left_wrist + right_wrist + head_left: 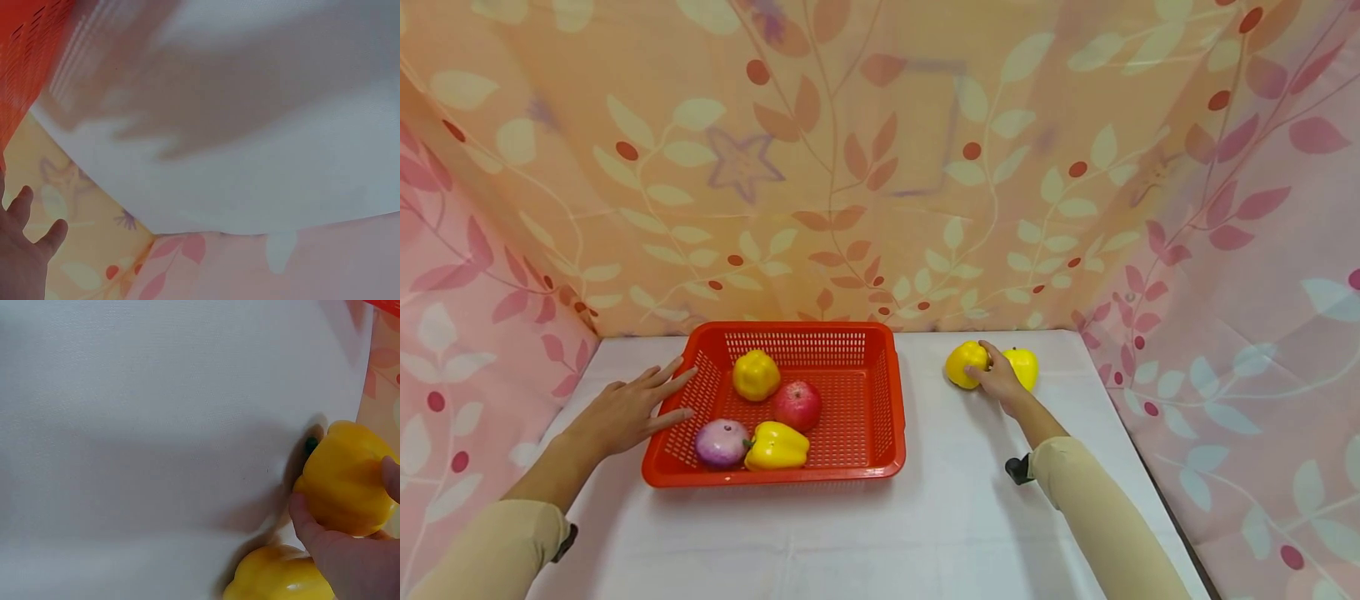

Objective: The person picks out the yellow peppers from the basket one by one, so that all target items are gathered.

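I'm viewing remotely: white bench (850, 542) is filling lower ctr; orange-ish backdrop (880, 242) w/ pale leaves, red dots & purple star outline (745, 164) is hanging behind; pink leafy L drape (460, 375) & R drape (1247, 333) are flanking.

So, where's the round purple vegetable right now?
In the head view, the purple vegetable sits in the near left corner of the red basket, just left of a yellow pepper.

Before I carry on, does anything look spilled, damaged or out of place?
Nothing stands out: no spill or visible damage. The red basket stands upright on the table; the right hand grips one yellow pepper, and a second pepper sits beside it.
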`<state>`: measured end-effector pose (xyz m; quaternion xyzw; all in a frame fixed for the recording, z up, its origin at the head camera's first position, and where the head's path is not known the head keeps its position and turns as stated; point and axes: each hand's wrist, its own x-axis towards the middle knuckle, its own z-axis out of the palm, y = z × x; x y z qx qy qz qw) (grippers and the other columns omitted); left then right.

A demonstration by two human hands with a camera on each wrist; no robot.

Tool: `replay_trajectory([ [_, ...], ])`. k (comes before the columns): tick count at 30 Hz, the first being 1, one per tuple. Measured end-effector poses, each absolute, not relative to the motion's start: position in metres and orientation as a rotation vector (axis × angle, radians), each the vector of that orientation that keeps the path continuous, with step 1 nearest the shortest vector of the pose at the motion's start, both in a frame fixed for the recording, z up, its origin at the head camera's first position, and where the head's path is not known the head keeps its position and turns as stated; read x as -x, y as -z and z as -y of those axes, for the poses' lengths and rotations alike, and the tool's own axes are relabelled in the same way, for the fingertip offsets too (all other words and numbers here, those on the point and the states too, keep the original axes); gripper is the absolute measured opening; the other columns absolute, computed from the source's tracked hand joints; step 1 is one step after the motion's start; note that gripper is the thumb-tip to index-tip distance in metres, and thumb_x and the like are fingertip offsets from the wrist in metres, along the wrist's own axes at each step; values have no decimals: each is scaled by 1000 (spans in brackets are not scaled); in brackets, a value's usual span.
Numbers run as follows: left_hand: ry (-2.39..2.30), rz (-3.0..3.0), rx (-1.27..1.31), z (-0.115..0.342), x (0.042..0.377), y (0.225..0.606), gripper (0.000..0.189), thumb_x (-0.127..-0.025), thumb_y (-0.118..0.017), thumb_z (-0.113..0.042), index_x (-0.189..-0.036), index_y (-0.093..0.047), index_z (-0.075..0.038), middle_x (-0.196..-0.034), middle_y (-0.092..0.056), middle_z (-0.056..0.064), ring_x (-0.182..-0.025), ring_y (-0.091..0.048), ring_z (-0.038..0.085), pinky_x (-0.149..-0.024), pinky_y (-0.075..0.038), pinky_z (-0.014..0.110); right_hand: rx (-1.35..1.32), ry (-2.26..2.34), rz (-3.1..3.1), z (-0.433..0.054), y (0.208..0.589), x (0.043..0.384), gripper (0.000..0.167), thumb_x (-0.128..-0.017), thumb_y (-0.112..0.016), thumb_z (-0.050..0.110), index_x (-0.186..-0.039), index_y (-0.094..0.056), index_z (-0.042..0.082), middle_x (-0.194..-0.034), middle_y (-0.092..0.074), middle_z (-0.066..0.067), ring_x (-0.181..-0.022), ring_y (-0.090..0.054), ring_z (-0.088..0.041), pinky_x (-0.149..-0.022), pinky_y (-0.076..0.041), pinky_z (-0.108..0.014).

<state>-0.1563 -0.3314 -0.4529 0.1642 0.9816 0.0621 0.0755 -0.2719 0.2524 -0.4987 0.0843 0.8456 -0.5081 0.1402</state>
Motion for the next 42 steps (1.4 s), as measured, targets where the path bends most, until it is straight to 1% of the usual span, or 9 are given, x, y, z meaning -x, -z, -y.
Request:
replay_trajectory([
  [4, -189, -2942, -487, 331, 156, 453, 79, -95, -55, -57, -158, -28, -18, -161, -24, 20, -137, -31, 54, -99, -31, 77, -308, 1499, -2414, -251, 497, 272, 72, -100, -60, 20, -156, -17, 6, -154, -29, -28, -137, -36, -39, -114, -35, -48],
  [8, -193, -2935, -479, 331, 157, 453, 79, -95, -54, -58, -158, -27, -18, -161, -23, 20, -137, -31, 55, -100, -30, 77, -354, 1527, -2379, -251, 496, 273, 72, -100, -62, 23, -155, -21, 4, -148, -37, -26, -120, -48, -34, -106, -45, -44],
  [13, -196, -2939, -480, 331, 157, 453, 79, -95, -54, -58, -158, -28, -18, -161, -24, 20, -137, -31, 55, -100, -29, 77, -351, 1517, -2362, -252, 496, 275, 75, -100, -61, 31, -158, -22, 6, -147, -39, -24, -107, -50, -28, -97, -49, -43],
  [16, -195, -2942, -481, 332, 157, 453, 78, -95, -54, -58, -158, -28, -18, -161, -24, 20, -137, -31, 55, -101, -29, 77, -348, 1513, -2355, -253, 496, 277, 76, -101, -59, 32, -159, -19, 6, -150, -36, -24, -112, -48, -30, -99, -47, -44],
  [20, -194, -2940, -475, 332, 157, 453, 79, -95, -55, -58, -158, -28, -18, -162, -23, 20, -137, -31, 55, -101, -29, 77, -329, 1547, -2352, -251, 496, 279, 74, -103, -56, 28, -160, -13, 7, -157, -27, -25, -130, -42, -35, -109, -41, -45],
  [23, -201, -2935, -465, 331, 157, 453, 79, -95, -54, -58, -158, -28, -18, -161, -24, 20, -137, -31, 55, -101, -29, 77, -330, 1585, -2350, -249, 497, 281, 74, -104, -53, 27, -160, -9, 9, -161, -20, -25, -141, -35, -37, -112, -38, -48],
  [27, -206, -2932, -452, 330, 158, 454, 80, -94, -54, -60, -157, -29, -18, -161, -25, 21, -137, -30, 55, -101, -29, 77, -354, 1610, -2355, -248, 499, 284, 73, -104, -52, 28, -160, -8, 11, -162, -18, -25, -142, -33, -38, -111, -39, -49],
  [34, -208, -2933, -449, 329, 158, 452, 80, -94, -55, -59, -158, -28, -18, -162, -23, 20, -138, -30, 55, -101, -28, 78, -362, 1651, -2335, -247, 498, 285, 74, -100, -60, 23, -160, -17, 12, -162, -20, -22, -145, -30, -36, -115, -35, -48],
  [42, -204, -2925, -456, 329, 157, 451, 80, -95, -54, -58, -158, -27, -18, -162, -22, 20, -138, -29, 55, -101, -28, 78, -347, 1621, -2323, -243, 496, 283, 72, -99, -61, 18, -159, -21, 11, -161, -23, -21, -142, -33, -37, -115, -34, -47],
])
